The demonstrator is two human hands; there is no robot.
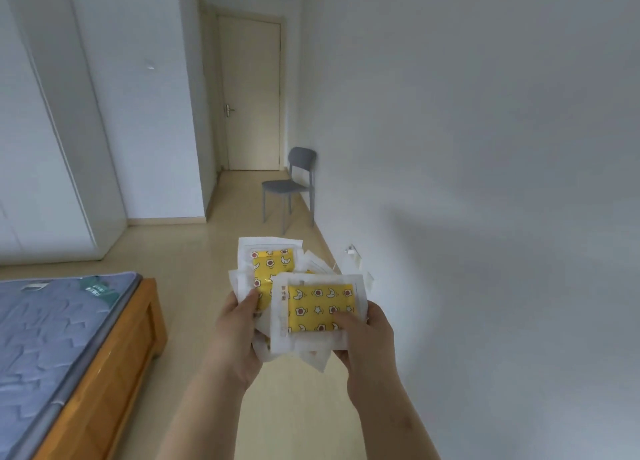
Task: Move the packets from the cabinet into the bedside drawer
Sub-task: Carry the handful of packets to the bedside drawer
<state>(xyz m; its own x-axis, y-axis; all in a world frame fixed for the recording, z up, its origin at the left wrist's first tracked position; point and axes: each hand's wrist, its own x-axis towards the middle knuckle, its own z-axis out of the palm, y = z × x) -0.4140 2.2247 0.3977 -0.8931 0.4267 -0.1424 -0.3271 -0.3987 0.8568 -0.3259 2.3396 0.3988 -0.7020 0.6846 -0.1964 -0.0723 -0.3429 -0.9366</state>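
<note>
Though small print runs down one white edge, it is too blurred to read. The packets (318,309), white with yellow star-and-moon insides, sit stacked above the pale floor (298,407), with the left hand (239,335) and right hand (367,342) gripping them, thumbs on top. A bed (69,349) lies to the left and a grey chair (289,186) stands against the white wall.

Pale floor (214,252): grey chair (289,186), wooden bed frame (131,338); blue-grey mattress (45,338) on frame.
</note>
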